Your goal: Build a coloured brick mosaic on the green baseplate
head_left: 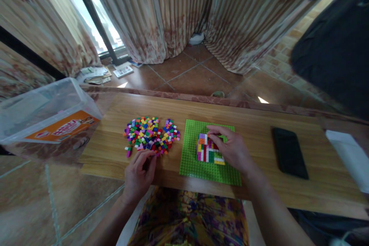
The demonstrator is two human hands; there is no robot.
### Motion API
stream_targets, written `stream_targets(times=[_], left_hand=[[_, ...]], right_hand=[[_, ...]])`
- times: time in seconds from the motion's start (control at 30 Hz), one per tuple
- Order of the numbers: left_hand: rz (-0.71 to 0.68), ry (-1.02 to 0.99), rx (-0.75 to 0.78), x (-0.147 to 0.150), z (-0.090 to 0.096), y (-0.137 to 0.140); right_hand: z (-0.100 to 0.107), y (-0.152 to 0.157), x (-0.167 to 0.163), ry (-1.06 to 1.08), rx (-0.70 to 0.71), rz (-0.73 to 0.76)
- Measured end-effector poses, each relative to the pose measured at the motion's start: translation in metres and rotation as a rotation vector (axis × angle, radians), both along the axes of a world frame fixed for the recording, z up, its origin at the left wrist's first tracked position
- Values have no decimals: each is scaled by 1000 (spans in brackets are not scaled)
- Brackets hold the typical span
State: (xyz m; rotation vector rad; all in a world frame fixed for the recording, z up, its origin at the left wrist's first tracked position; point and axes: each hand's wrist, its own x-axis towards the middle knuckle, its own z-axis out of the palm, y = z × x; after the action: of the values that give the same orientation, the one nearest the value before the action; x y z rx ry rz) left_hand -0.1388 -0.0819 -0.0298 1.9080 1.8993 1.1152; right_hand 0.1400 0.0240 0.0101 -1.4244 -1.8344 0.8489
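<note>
A loose pile of small colourful toy bricks [145, 132] lies on the wooden table. My left hand [140, 171] is at the pile's near edge, thumb and forefinger closed together; what is between them, if anything, is too small to tell. To the right lies a green studded baseplate [188, 167]. On it stands a low block of joined bricks [204, 153] in white, red, green, yellow and other colours. My right hand [232, 148] reaches over this block from the right, fingertips pinched at its far side. The hand covers part of the block and hides whatever the fingers hold.
A black phone [290, 153] lies on the table [253, 123] to the right, with a white flat object [346, 157] beyond it. At the left stands a clear plastic bin [83, 103] with an orange label. Curtains [178, 15] hang past the table's far edge.
</note>
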Motion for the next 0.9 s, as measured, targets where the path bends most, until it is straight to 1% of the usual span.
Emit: stream_targets(times=[0.13, 0.33, 0.5, 0.63, 0.73, 0.83, 0.9], left_hand=[[-3, 15, 8, 0, 0, 0], [8, 33, 9, 1, 1, 0], [20, 35, 7, 2, 1, 1], [19, 21, 9, 3, 1, 2], [14, -2, 19, 2, 0, 2], [21, -35, 17, 1, 3, 0], [46, -82, 2, 3, 8, -1]], right_hand=[[-5, 4, 0, 126, -86, -19], [-14, 12, 5, 332, -225, 39], [-11, 17, 4, 387, -296, 61], [-9, 19, 3, 390, -317, 61], [-10, 20, 2, 398, -309, 55], [-14, 17, 1, 404, -286, 37], [-16, 11, 0, 395, -235, -5]])
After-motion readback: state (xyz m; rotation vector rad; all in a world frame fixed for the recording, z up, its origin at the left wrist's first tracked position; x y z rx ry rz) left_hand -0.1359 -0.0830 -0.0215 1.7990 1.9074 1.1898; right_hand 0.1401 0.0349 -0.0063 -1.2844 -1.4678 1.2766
